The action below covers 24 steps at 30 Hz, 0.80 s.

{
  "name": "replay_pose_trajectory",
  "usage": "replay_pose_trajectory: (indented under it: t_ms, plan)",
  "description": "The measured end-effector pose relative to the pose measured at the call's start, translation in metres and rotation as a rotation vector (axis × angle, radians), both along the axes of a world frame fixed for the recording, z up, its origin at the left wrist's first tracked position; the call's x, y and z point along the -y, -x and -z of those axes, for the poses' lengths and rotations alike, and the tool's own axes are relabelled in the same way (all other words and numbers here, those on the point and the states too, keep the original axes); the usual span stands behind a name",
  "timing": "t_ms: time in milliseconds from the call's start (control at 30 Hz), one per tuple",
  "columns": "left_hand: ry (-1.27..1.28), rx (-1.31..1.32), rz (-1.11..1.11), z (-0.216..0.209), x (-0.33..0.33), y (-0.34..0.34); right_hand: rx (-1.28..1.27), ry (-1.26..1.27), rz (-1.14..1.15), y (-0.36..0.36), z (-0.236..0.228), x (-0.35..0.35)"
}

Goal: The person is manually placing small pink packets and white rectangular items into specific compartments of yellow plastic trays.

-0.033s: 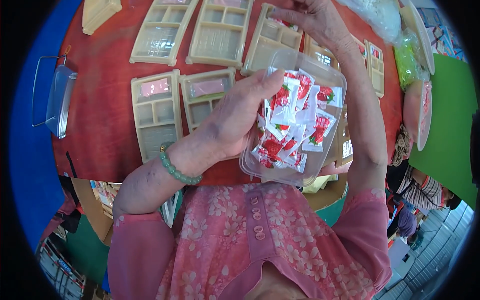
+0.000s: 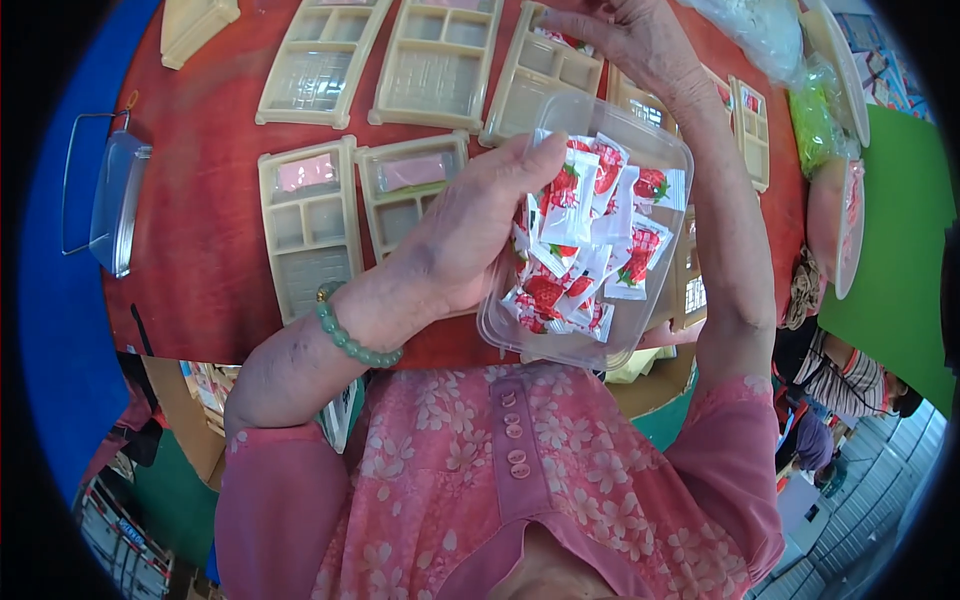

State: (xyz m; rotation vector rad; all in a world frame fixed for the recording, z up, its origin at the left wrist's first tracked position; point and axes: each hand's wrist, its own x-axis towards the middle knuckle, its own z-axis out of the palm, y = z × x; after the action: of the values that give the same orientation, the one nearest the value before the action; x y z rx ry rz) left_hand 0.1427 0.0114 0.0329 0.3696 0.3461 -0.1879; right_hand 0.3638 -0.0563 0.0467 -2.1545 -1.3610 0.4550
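Note:
My left hand [image 2: 490, 210] grips the left rim of a clear plastic tub [image 2: 655, 290], its thumb over the packets. Several small white packets [image 2: 567, 205] printed with red strawberries lie heaped in the tub. At the upper edge my right hand [image 2: 640, 45] reaches over the far end of a cream compartment tray [image 2: 520, 95]. Its thumb stretches left, apart from the other fingers, which the frame partly cuts off. Beneath it a strawberry packet [image 2: 562, 40] lies in the tray's far compartment. I see nothing held in that hand.
Other cream trays stand on the red table [image 2: 200, 200]; a near-left tray [image 2: 310, 230] has a pink packet [image 2: 308, 173] in its far compartment. A clear, wire-handled container [image 2: 120, 205] is at the left. Plastic bags [image 2: 820, 120] lie at the right beside a pink tub [image 2: 835, 225].

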Motion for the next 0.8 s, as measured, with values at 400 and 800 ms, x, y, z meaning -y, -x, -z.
replay_pose_trajectory:
  t_ms: [400, 800]
  plan:
    - [0.064, 0.114, -0.034, 0.008, 0.002, 0.000, 0.073, -0.019, -0.516, 0.069, -0.059, 0.054]
    - [0.022, 0.138, 0.044, 0.011, 0.005, 0.002, 0.088, 0.116, -0.436, 0.086, -0.074, 0.062]
